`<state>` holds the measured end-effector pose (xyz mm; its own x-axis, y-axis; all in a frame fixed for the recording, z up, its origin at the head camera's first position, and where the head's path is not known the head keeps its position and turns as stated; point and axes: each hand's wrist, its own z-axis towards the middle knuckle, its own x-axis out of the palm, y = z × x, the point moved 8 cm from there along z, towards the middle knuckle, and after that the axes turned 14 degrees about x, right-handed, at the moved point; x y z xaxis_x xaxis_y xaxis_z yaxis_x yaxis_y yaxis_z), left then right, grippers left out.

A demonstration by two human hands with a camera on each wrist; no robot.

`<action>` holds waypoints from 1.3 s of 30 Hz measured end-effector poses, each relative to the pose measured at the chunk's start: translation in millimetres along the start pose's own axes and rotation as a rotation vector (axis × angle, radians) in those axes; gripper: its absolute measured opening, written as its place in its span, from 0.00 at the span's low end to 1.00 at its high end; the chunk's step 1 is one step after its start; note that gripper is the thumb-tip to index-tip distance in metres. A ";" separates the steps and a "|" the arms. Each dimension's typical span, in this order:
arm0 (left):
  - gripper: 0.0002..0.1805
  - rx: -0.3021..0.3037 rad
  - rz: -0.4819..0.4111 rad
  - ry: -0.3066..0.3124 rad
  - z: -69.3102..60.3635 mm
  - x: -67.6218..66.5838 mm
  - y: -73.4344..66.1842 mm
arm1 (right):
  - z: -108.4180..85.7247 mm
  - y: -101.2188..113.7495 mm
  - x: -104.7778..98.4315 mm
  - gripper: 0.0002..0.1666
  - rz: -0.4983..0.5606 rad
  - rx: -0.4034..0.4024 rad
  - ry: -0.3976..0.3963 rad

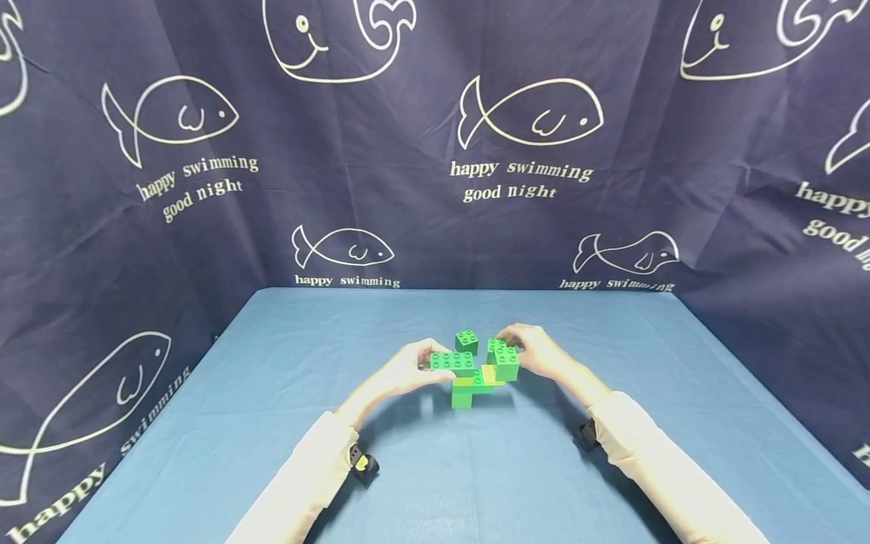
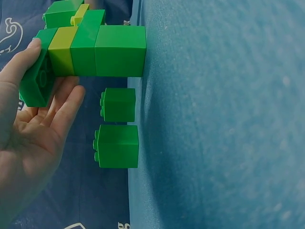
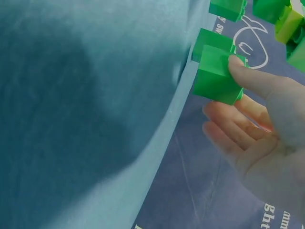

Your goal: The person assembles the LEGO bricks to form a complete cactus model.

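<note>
My left hand grips a long green toy building brick with studs on top, thumb on one side. This brick sits at the top left of a small green and yellow-green brick structure, its hollow underside partly showing. The structure has a green block as its foot and a raised green brick at its right end. Behind the structure, my right hand pinches a small green brick between thumb and fingers. Another green brick stands behind the structure, to its left.
A blue cloth-covered table lies beneath everything. Dark blue fabric with fish drawings hangs around its back and sides. A black wrist camera sits under the left sleeve, another under the right.
</note>
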<state>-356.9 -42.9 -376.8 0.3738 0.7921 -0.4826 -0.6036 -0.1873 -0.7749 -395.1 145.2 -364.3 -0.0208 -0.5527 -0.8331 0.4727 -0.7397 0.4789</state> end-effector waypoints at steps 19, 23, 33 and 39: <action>0.18 0.009 -0.046 -0.016 -0.2 3.0 12.4 | -7.4 12.7 -24.2 0.18 0.024 -0.041 -0.099; 0.17 0.006 -0.062 -0.016 -0.1 3.0 12.1 | -7.8 15.6 -26.6 0.19 0.007 -0.048 -0.109; 0.18 -0.008 -0.051 -0.013 -0.2 5.1 13.3 | -9.6 24.4 -37.2 0.21 -0.011 -0.113 -0.180; 0.17 -0.003 -0.055 -0.008 1.8 4.5 12.0 | -7.1 32.9 -44.2 0.22 0.009 -0.086 -0.150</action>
<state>-363.8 -40.6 -387.6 0.4005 0.8062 -0.4355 -0.5800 -0.1449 -0.8016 -372.5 148.0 -313.7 -0.1443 -0.6146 -0.7756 0.5472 -0.7026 0.4549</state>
